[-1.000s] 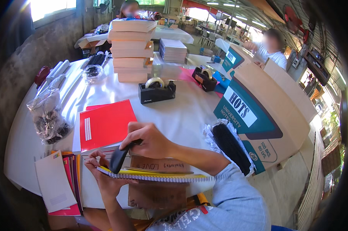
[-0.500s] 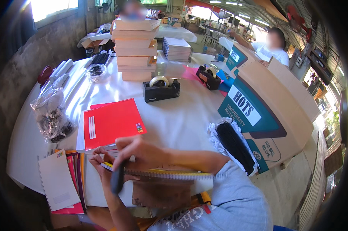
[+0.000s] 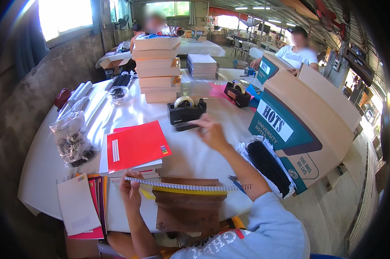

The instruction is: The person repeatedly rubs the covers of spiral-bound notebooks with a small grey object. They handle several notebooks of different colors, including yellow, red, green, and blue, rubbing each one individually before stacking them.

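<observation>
A spiral-bound notebook (image 3: 182, 188) with a yellow cover stands on edge, its wire coil upward and spare coil sticking out at the right end. My left hand (image 3: 131, 188) grips its left end. Below the notebook is a brown board (image 3: 177, 216) at the near table edge. Stretched forward, my right hand (image 3: 213, 134) has its fingers at a dark narrow object (image 3: 186, 127), blurred, just in front of a black tape dispenser (image 3: 187, 111). A dark pointed tool (image 3: 238, 182) shows by my right forearm. Left of centre, a red notebook (image 3: 136, 146) tops a stack.
Black coils (image 3: 266, 166) lie in white wrapping beside a large cardboard box (image 3: 320, 134). A tall paper stack (image 3: 158, 71) and a second tape dispenser (image 3: 238, 93) stand farther back. Bagged coils (image 3: 76, 140) and a white notebook (image 3: 77, 203) are at left. A person (image 3: 296, 54) works beyond the box.
My right hand has moved from the notebook's left end, forward and right to near the tape dispenser, with a dark object at its fingers. My left hand keeps hold of the notebook.
</observation>
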`<state>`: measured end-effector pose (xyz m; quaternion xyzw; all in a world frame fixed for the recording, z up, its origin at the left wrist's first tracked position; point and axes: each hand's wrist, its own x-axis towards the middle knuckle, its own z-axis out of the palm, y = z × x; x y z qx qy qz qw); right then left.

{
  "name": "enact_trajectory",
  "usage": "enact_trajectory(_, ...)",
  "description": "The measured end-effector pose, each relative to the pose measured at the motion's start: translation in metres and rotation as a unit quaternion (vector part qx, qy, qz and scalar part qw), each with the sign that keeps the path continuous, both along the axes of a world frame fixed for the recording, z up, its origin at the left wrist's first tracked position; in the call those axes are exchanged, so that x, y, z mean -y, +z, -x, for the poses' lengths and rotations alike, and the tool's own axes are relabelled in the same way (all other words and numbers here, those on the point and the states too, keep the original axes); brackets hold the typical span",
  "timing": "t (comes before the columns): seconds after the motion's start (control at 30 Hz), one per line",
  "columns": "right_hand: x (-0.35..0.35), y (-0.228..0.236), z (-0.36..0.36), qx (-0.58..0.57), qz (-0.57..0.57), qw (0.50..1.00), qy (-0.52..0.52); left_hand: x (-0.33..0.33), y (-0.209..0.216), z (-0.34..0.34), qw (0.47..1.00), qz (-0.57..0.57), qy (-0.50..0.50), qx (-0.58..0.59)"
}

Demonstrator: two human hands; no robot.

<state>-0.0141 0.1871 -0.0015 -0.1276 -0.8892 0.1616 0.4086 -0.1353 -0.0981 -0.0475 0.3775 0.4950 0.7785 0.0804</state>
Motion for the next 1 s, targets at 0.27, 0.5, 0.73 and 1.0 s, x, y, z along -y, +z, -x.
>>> enact_trajectory(0.27, -0.001, -0.069, -0.139, 0.325, 0.118, 0.904, -0.25, -0.01, 0.084, -0.019, 0.977, -0.04, 0.21, -0.004)
enact_trajectory(0.5, 0.106, -0.136, -0.213, 0.367, 0.05, 0.897, -0.241, 0.048, 0.149, -0.09, 0.788, -0.133, 0.48, -0.361)
enact_trajectory(0.73, 0.088, -0.129, -0.187, 0.32, 0.05, 0.898, -0.299, 0.005, 0.012, -0.158, 0.891, 0.142, 0.241, -0.356)
enact_trajectory(1.0, 0.056, -0.104, -0.203, 0.416, 0.049, 0.876, -0.241, 0.0, 0.004, -0.168, 0.914, 0.107, 0.227, -0.318)
